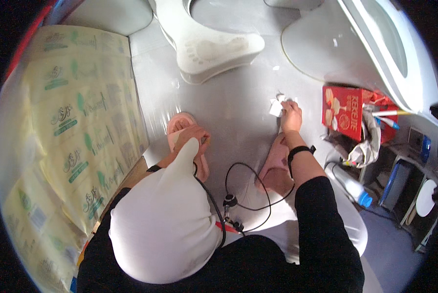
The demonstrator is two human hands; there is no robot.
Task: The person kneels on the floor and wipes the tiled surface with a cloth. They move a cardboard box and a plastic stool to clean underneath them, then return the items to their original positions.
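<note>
My right hand (291, 116) reaches down to the grey floor (233, 102). It pinches a crumpled white piece of tissue or paper (276, 108) in front of the right pink slipper (276, 155). Over the left pink slipper (180, 122) hangs my left hand (196, 137), its fingers curled and partly hidden by my raised knee in white trousers (160, 223). Whether anything is in those fingers I cannot tell. A few small white scraps, one of them a bit of paper (276, 68), lie on the floor beyond my right hand.
A white table base (219, 51) with a dusty footprint stands ahead. Large plastic-wrapped packs (87, 110) line the left side. At right are a red printed box (342, 111) and a blue-capped bottle (349, 185). A black cable (248, 164) loops before my lap.
</note>
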